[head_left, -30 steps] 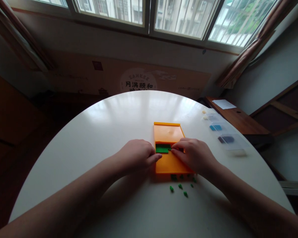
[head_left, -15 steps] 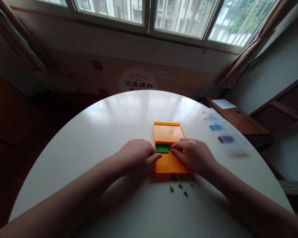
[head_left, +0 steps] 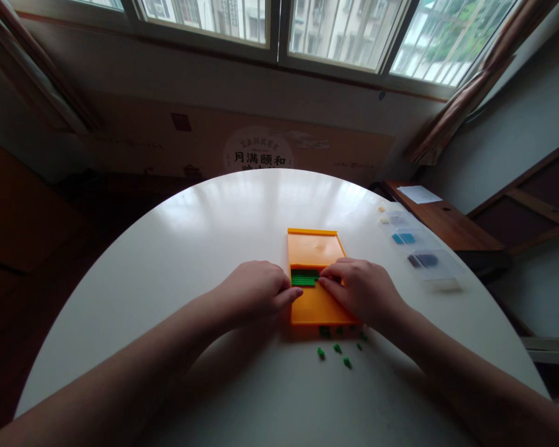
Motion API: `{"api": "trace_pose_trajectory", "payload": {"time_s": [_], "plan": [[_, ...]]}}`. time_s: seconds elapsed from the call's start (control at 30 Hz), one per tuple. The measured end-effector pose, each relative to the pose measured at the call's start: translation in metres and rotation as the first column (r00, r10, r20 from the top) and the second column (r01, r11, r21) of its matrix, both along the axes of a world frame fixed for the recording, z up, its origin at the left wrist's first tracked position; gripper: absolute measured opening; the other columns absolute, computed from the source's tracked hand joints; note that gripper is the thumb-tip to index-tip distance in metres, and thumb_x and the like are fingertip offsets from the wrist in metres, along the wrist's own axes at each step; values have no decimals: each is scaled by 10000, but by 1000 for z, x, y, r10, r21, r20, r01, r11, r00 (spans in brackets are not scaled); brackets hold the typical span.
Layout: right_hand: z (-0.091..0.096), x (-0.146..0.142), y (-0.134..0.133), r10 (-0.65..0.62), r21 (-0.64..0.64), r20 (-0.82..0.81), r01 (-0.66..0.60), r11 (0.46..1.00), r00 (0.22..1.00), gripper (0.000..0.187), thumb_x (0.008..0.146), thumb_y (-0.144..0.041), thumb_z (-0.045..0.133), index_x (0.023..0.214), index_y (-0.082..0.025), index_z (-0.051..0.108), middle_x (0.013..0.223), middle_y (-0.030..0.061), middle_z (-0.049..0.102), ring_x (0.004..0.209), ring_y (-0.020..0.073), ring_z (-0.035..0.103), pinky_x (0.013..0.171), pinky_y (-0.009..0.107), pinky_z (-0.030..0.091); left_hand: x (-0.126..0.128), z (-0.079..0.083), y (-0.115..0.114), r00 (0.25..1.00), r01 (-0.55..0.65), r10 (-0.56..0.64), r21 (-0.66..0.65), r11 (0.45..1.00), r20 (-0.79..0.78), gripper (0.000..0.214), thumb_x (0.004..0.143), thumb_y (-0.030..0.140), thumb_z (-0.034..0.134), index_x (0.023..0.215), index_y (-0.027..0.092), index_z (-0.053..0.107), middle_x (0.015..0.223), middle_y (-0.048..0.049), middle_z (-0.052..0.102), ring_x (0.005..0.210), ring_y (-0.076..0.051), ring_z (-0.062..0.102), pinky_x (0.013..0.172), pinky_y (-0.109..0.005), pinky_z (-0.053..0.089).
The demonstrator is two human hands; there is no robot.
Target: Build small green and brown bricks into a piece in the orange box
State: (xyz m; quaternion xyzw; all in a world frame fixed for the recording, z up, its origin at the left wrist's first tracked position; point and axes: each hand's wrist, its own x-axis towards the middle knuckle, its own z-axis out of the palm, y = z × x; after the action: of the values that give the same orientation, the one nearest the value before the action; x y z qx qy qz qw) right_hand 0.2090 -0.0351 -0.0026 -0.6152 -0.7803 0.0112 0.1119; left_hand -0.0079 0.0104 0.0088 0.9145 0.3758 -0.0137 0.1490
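Observation:
An orange tray (head_left: pixel 314 248) lies on the round white table (head_left: pixel 205 248). A flat patch of small green bricks (head_left: pixel 304 279) sits across its middle. My left hand (head_left: pixel 256 292) rests curled against the tray's left edge, thumb pointing at the green patch. My right hand (head_left: pixel 361 292) lies over the tray's right half with its fingertips pinched at the right end of the green patch; whether a brick is between them is hidden. Several loose green bricks (head_left: pixel 334 351) lie on the table just in front of the tray.
A clear compartment box (head_left: pixel 419 257) with blue, dark and pale pieces stands at the table's right edge. Beyond it is a wooden side surface with a sheet of paper (head_left: pixel 419 194). Windows and a printed banner are behind the table.

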Motion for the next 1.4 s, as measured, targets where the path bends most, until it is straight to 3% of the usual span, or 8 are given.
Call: {"api": "trace_pose_trajectory", "payload": {"time_s": [0.33,0.53,0.73,0.9,1.1,1.4], "plan": [[-1,2,-2,22,35,8,-22,999,1000,172,889,-361,562,888,-305,725,875,-42,702,740,131,623,606,254,360,1,1,-1,1000,3,-3,-12,1000,2,452,915,481,388,665,200,639,741,-29,679,650,-162,558,557,-270,293],[19,16,-13,78,115,-93,-67,991,993,151,890,-291,579,930,-271,723,913,-31,694,723,104,604,620,229,390,2,3,0,1000,3,-3,-32,999,-19,460,921,485,384,699,198,666,757,-41,677,643,-160,553,549,-267,300],[49,45,-23,300,-62,-44,-303,951,953,171,849,-174,600,919,-265,727,878,-30,690,695,83,592,614,212,376,3,5,2,1000,11,-12,-52,999,-28,464,926,471,369,667,196,639,755,-32,674,629,-149,540,543,-265,288],[61,51,-30,407,-237,-5,-397,887,913,169,848,-174,588,832,-261,732,763,-23,663,627,83,552,570,229,316,3,4,3,1000,3,-4,-59,998,-18,480,927,489,359,657,196,628,743,-34,666,616,-147,532,532,-268,281],[57,25,-44,530,-313,-32,-512,800,847,228,875,-186,534,705,-228,679,702,-32,623,557,75,456,563,235,269,4,5,2,999,-12,10,-52,999,-35,478,926,491,355,649,198,612,737,-25,657,616,-145,522,541,-266,284],[42,10,-47,489,-295,6,-465,834,872,186,837,-212,571,668,-185,643,674,-21,601,489,72,333,504,249,190,3,3,3,1000,5,-6,-47,999,-27,476,922,486,359,651,190,615,725,-28,652,613,-140,523,534,-271,286]]}}
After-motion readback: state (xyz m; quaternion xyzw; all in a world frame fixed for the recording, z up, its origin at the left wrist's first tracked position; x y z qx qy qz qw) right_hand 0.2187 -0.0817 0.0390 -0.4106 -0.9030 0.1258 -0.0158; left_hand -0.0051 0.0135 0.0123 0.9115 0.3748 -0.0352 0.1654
